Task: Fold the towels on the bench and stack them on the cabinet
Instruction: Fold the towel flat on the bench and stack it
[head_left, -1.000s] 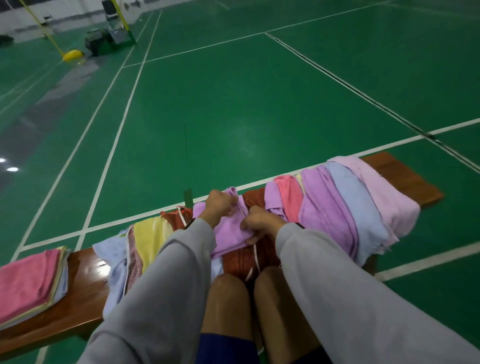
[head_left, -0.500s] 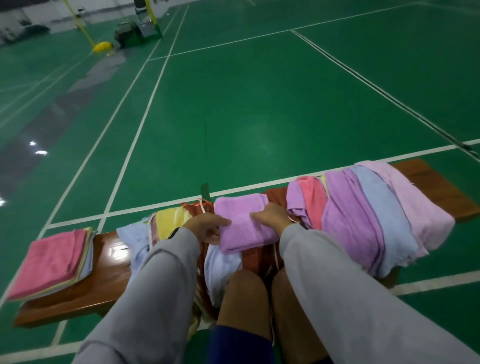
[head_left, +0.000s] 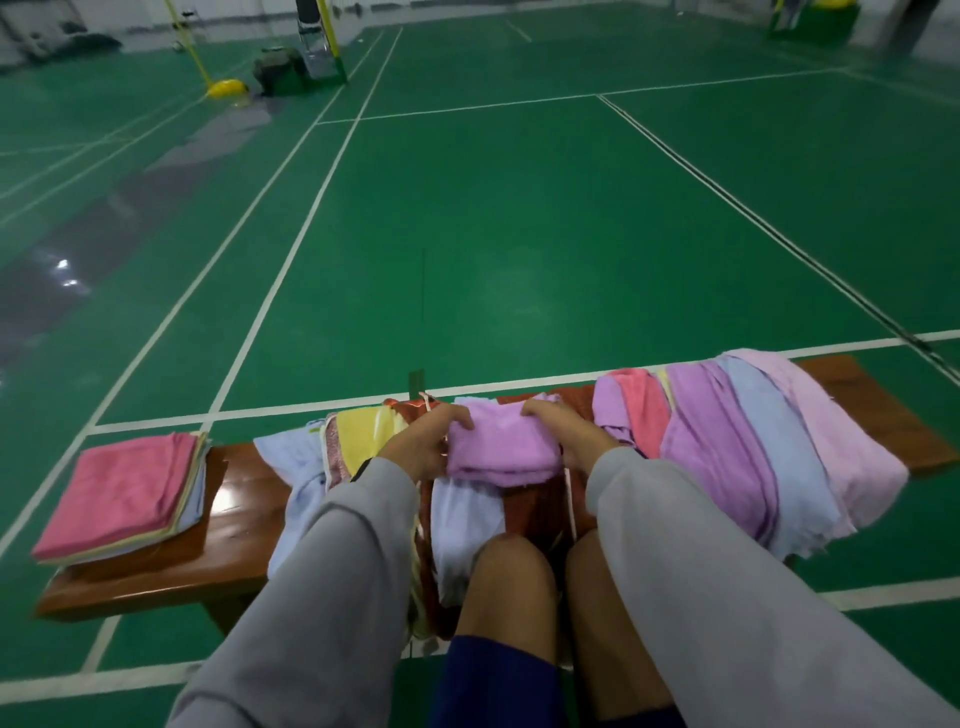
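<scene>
Towel (head_left: 501, 449), purple, folded to a small thick pad, sits mid-tabletop (head_left: 234, 519) on top of other cloths, just beyond the person's knees (head_left: 509, 566). Left hand (head_left: 426, 441) grips its left end, fingers curled over the top edge. Right hand (head_left: 569, 431) holds the right end the same way, fingers bent over the far corner; thumbs hidden. Both arms in grey sleeves (head_left: 322, 571).

Under & round the pad: rust-brown cloth (head_left: 535, 514), white cloth (head_left: 462, 519) hanging off the near edge, then yellow towel (head_left: 363, 431) & pale blue towel (head_left: 296, 467) to the left. Far left of the tabletop: neat stack (head_left: 124, 488) of folded towels, pink on top, yellow & pale blue edges showing below.

To the right, unfolded towels (head_left: 727, 441) lie draped across the tabletop w/ edges overlapping: purple, pink, purple, blue, light pink. Green court floor (head_left: 519, 234) w/ white lines beyond.
</scene>
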